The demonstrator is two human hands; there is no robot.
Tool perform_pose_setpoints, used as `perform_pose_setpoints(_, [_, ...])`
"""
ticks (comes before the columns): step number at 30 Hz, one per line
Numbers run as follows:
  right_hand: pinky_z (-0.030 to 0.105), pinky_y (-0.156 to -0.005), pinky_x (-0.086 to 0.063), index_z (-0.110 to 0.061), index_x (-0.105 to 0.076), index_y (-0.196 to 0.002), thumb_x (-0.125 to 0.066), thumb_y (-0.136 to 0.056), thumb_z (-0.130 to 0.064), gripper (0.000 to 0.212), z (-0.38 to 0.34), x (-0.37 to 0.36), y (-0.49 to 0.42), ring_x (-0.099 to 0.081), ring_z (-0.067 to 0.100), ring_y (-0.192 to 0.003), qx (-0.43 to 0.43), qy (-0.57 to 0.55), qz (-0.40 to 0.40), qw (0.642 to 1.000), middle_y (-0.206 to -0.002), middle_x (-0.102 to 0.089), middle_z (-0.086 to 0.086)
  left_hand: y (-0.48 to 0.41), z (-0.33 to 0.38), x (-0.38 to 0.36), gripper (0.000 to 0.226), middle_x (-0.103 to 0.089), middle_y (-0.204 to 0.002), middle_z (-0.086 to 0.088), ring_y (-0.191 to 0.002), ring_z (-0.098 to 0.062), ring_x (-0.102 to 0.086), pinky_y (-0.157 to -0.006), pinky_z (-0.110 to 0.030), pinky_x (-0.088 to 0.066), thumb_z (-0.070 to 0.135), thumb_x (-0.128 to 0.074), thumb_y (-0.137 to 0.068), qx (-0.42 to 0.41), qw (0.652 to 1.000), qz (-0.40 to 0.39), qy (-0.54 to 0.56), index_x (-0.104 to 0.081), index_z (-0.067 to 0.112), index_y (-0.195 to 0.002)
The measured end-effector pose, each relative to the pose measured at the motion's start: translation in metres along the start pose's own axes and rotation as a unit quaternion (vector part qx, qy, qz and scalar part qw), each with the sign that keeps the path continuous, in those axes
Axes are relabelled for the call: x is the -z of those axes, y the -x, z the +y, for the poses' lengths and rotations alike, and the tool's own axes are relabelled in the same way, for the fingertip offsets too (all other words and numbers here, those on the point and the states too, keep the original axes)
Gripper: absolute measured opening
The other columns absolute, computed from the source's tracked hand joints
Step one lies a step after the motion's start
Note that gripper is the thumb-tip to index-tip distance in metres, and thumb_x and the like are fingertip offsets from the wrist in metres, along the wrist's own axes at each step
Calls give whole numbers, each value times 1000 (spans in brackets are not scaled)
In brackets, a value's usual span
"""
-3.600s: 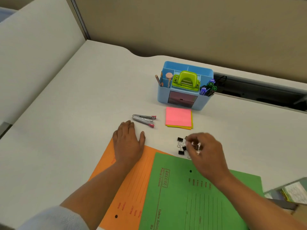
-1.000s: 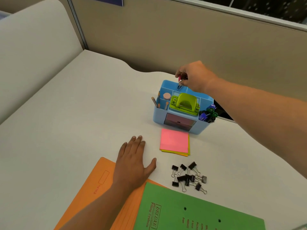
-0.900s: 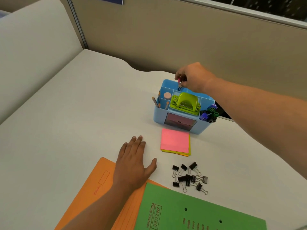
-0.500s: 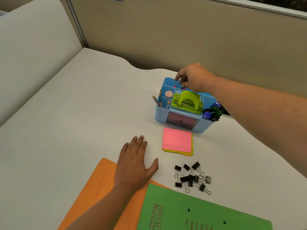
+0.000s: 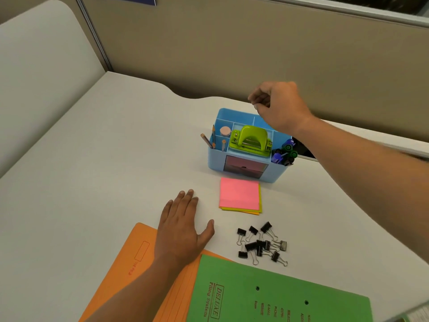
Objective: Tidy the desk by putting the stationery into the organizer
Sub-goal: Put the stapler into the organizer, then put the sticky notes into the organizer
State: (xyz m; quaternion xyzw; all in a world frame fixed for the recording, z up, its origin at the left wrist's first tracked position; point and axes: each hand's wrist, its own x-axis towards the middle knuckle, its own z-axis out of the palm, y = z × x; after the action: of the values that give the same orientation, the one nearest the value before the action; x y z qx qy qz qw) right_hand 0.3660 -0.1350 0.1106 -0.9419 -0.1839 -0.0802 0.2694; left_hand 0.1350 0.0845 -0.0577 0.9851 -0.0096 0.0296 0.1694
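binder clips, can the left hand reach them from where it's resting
Probably yes. The left hand lies flat right beside the binder clips, with only bare desk between them and nothing lying over the pile.

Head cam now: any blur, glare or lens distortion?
Head view: soft even light, no glare on the desk; print on the green folder readable; forearm of the right hand smeared near the frame edge; partition lines bow from the wide lens.

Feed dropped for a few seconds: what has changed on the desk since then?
The right hand carried the staple remover from the desk to the back compartment of the blue organizer, let go, and has lifted clear, fingers curled and empty. The left hand, sticky notes and binder clips stayed put.
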Motion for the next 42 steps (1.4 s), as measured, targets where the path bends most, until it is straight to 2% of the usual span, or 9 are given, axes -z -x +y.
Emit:
perform_pose_setpoints(4, [11, -67, -50, -12, -71, -92, -64, -84, -6, 13, -14, 16, 53, -63, 6, -71, 0, -88, 138, 987, -84, -70, -2, 0, 1, 0, 70, -37, -154, 1, -146, -15, -25, -120, -38, -17, 63, -38, -88, 2, 1000, 1, 3, -46, 17, -141])
perform_pose_setpoints(8, [13, -67, -51, -10, -70, -91, -65, -86, -9, 8, -12, 14, 121, -63, 8, -72, -56, -114, 195, 973, -84, -68, -2, -1, 1, 0, 70, -38, -154, 0, -145, -16, -26, -120, -39, -17, 62, -38, -89, 0, 1000, 3, 2, -47, 16, -141])
perform_pose_setpoints(12, [7, -67, -47, -17, -69, -92, -66, -86, -6, 12, 6, -10, 188, -63, 7, -76, -130, -128, 168, 969, -86, -68, -3, -1, 1, 0, 69, -39, -153, -1, -145, -18, -28, -120, -39, -18, 61, -39, -89, -2, 1000, 2, -8, -48, 15, -139])
perform_pose_setpoints(16, [23, -71, -52, -20, -67, -104, -66, -90, -16, 15, 26, -32, 245, -64, 14, -89, -196, -95, 104, 970, -103, -67, -5, 0, 1, 1, 70, -39, -153, -1, -145, -18, -27, -120, -39, -17, 61, -39, -89, -1, 1000, -2, -18, -47, 14, -140])
perform_pose_setpoints(20, [40, -90, -53, -20, -63, -115, -60, -92, -15, 24, 48, -48, 282, -58, 17, -109, -193, -22, 53, 979, -126, -59, -3, 1, 0, 1, 71, -38, -153, -2, -145, -19, -27, -120, -39, -18, 62, -37, -89, -4, 1000, -1, -21, -46, 14, -140])
perform_pose_setpoints(24, [31, -105, -35, -18, -60, -123, -60, -91, -14, 32, 61, -52, 297, -48, 21, -125, -195, 20, 9, 981, -136, -54, 0, 1, 1, 0, 70, -40, -153, -3, -144, -20, -29, -119, -40, -19, 61, -38, -88, -5, 1000, 3, -17, -48, 13, -139])
perform_pose_setpoints(35, [41, -103, -33, -19, -54, -129, -46, -90, -31, 41, 73, -65, 305, -36, 18, -137, -158, 66, -29, 985, -144, -46, -2, -15, 14, 8, 57, -48, -145, -5, -134, -24, -42, -111, -43, -31, 50, -35, -96, -28, 999, 31, -5, -51, 13, -135])
perform_pose_setpoints(39, [41, -104, -33, -20, -53, -128, -46, -90, -32, 40, 74, -67, 305, -36, 17, -137, -162, 68, -26, 984, -144, -47, -2, -48, 28, 15, 65, -47, -147, -4, -135, -24, -41, -109, -42, -33, 51, -54, -91, -90, 995, -50, 11, -43, 15, -144])
perform_pose_setpoints(42, [40, -104, -32, -21, -53, -127, -45, -90, -33, 40, 72, -67, 306, -37, 16, -137, -163, 69, -23, 984, -144, -47, -3, -66, 36, 20, 60, -45, -148, -2, -135, -24, -40, -109, -40, -31, 40, -60, -93, -97, 992, -74, 21, -39, 20, -146])
